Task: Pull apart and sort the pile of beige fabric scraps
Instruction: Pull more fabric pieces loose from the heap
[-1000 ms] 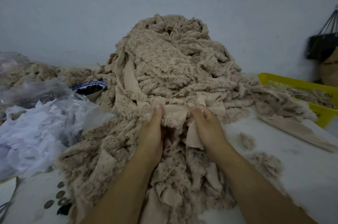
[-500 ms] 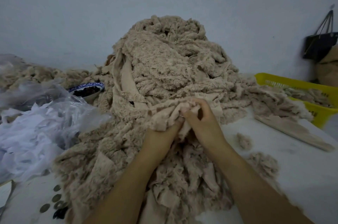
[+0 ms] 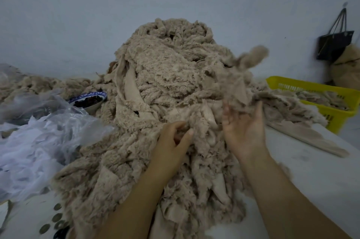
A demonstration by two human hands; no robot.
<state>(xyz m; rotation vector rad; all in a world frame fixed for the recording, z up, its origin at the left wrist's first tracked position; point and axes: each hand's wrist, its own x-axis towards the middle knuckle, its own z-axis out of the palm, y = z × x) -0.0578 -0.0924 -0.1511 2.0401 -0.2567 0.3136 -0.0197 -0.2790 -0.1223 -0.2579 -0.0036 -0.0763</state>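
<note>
Left hand (image 3: pixel 173 141) pinches into the tall heap of fluffy beige fabric scraps (image 3: pixel 165 75) on a white table (image 3: pixel 311 176), while the right hand (image 3: pixel 243 133), palm open, touches a blurred loose beige scrap (image 3: pixel 239 82), probably best tossed clear into the yellow plastic basket (image 3: pixel 335 115).

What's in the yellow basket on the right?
The yellow basket holds loose beige scraps lying along its length. They cover its floor, and the big pile hides its left end, so how deep the scraps go cannot be seen.
</note>
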